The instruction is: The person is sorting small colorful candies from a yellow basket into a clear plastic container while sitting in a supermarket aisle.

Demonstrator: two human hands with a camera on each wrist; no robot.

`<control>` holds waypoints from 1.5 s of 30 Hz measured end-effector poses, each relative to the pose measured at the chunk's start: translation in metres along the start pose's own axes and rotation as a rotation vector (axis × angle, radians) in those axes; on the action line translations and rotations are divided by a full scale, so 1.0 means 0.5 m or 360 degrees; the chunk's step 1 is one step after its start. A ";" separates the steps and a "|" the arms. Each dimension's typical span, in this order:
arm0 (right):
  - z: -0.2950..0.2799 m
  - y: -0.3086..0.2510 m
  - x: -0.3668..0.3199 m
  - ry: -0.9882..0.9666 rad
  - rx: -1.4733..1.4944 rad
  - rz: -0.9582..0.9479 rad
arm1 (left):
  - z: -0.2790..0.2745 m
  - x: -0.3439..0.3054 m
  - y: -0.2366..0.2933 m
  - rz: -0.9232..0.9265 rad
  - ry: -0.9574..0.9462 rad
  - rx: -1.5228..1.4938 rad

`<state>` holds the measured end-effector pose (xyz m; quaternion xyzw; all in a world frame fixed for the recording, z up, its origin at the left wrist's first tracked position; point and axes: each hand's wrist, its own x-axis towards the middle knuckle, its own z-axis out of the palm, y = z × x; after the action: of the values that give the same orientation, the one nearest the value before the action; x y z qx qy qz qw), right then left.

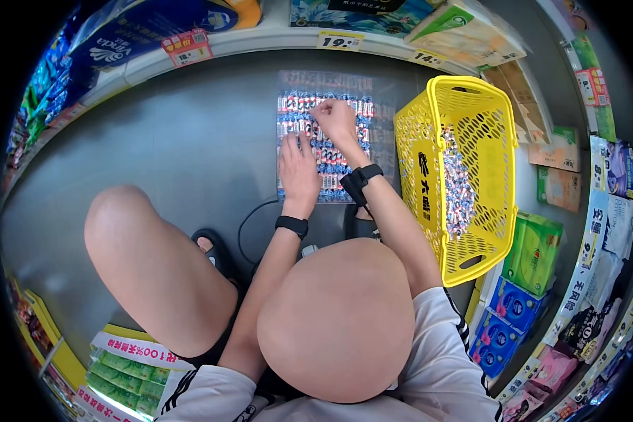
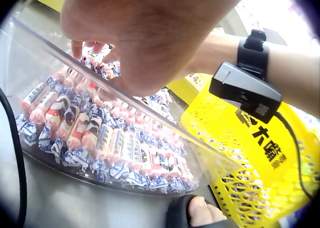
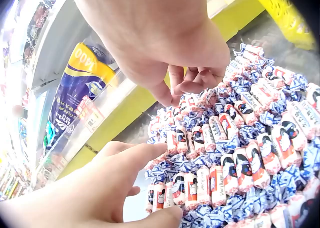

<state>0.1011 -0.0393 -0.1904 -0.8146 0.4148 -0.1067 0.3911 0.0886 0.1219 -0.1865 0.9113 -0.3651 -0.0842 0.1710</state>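
Rows of wrapped White Rabbit candies fill a clear plastic box on the floor. In the head view my right hand is over the far rows. Its fingers are curled, and in the right wrist view its fingertips pinch at a wrapped candy in the far row, mostly hidden by the hand. My left hand lies over the box's left side, fingers extended. Its thumb and forefinger are spread, with fingertips at the ends of the candy rows in the right wrist view.
A yellow shopping basket with many loose candies in it stands right of the box. Shelves with tissue packs line the right side and far side. A black cable runs over the floor near my sandalled foot.
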 end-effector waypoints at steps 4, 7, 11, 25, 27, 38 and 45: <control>-0.014 0.031 -0.035 -0.0037 0.0016 0.0037 | -0.003 -0.015 0.002 0.0023 -0.0031 0.0026; -0.034 0.037 -0.061 -0.0128 -0.0004 0.0010 | 0.000 -0.009 0.000 0.0149 0.0079 0.0093; -0.067 0.040 -0.106 -0.0181 0.0011 -0.0070 | 0.012 0.005 -0.001 0.0251 0.0013 0.0140; -0.100 0.061 -0.158 -0.0144 -0.0061 -0.0096 | 0.029 0.015 -0.015 0.0192 0.0023 0.0190; -0.103 0.059 -0.157 -0.0148 -0.0061 -0.0099 | 0.031 0.015 -0.017 0.0198 0.0024 0.0194; -0.093 0.070 -0.154 -0.0144 -0.0013 -0.0068 | 0.036 0.011 -0.020 0.0203 0.0014 0.0207; -0.090 0.060 -0.159 -0.0146 0.0013 -0.0075 | 0.040 0.014 -0.020 0.0242 0.0040 0.0057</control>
<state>0.0106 -0.0143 -0.1699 -0.8265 0.3768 -0.0802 0.4105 0.0946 0.1188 -0.2091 0.8848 -0.4324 -0.0529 0.1652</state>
